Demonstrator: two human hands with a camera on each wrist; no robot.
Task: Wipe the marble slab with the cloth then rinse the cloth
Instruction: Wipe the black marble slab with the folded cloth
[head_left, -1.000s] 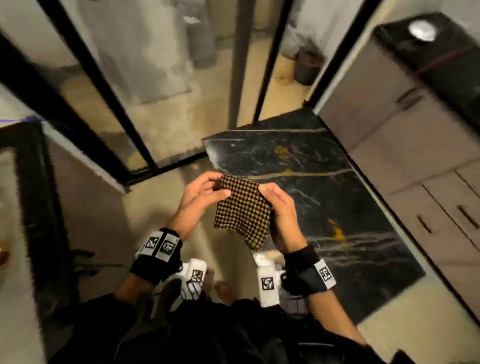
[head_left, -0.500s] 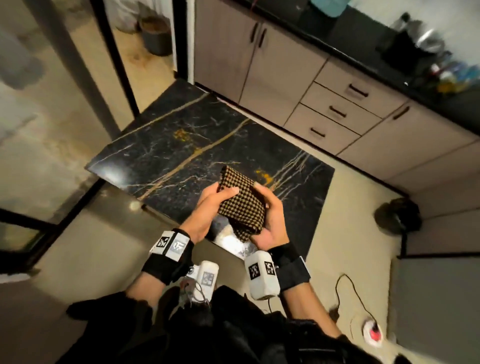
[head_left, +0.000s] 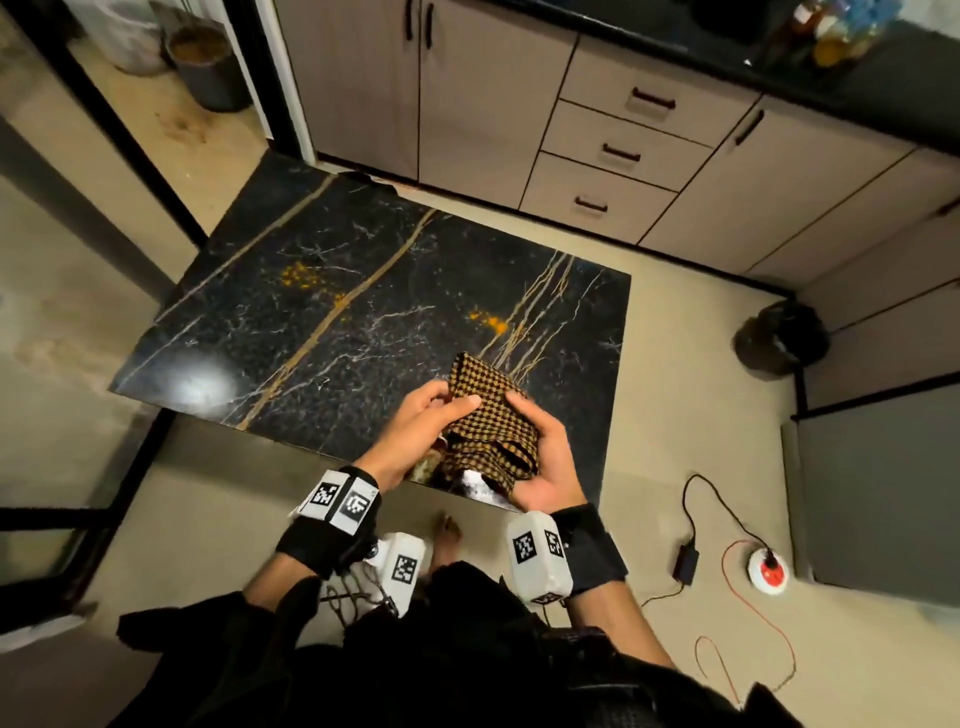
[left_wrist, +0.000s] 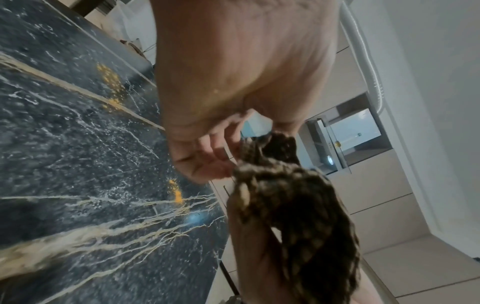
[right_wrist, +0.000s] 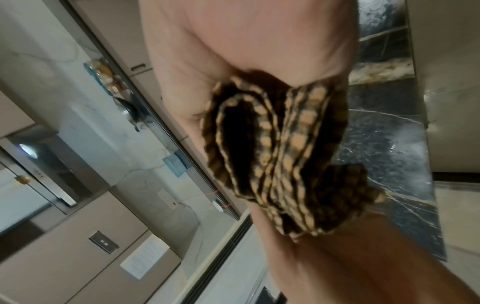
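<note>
A black marble slab (head_left: 337, 322) with gold and white veins lies on the floor; two orange stains (head_left: 488, 322) mark it, seen also in the left wrist view (left_wrist: 175, 192). Above its near edge I hold a folded brown-and-tan checked cloth (head_left: 491, 421) in both hands. My left hand (head_left: 426, 421) pinches its left side, thumb on top. My right hand (head_left: 540, 457) cups it from below and the right, fingers curled round the folds. The cloth (right_wrist: 280, 156) shows as bunched layers in the right wrist view and hangs dark in the left wrist view (left_wrist: 298, 216).
Beige cabinets and drawers (head_left: 613, 150) line the far side under a black counter (head_left: 779, 57). A dark bin (head_left: 782, 338) stands at the right, and a charger with cables and a red-and-white socket (head_left: 769, 569) lie on the floor. A bucket (head_left: 202, 67) sits beyond the doorway.
The head view has swung round to face the cabinets and slab squarely. Both hands have folded the flat hanging cloth into a thicker bundle, the right hand now cupping it from beneath.
</note>
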